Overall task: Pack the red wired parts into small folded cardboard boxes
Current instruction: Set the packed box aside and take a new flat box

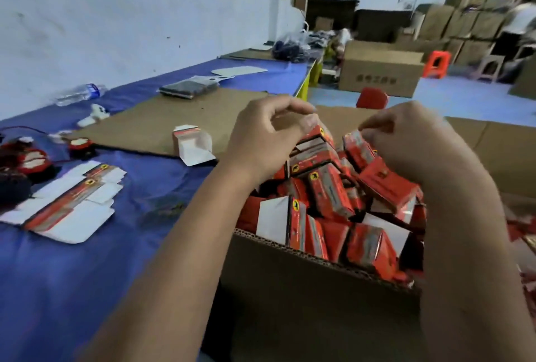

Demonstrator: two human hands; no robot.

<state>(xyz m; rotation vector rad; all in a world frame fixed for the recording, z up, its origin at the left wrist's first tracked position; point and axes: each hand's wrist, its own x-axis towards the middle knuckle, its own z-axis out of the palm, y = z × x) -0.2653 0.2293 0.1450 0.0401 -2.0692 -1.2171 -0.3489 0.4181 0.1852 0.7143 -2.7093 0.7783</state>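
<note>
The bench (72,289) is long and covered with a blue cloth; it runs from near me to the far wall. On it lies a flat brown cardboard sheet (174,120). At the near right stands a big open carton (304,289), filled high with small red boxes (327,196) that lie in a loose heap.

My two hands are above this heap. My left hand (261,138) has the fingers curled, and the fingertips pinch the top of one red box (314,136) on the pile. My right hand (412,135) is also curled, and its fingers hold the top edge of another small box (358,148) just beside the first one.

On the bench at the left lie flat unfolded box blanks (66,202), white with a red stripe. Near them, at the far left edge, are the red wired parts (32,161), a few together, with one more part (79,145) a little to the right of them. One folded box (191,144) stands open on the edge of the cardboard sheet. Farther away lies a plastic water bottle (78,94) on its side.
</note>
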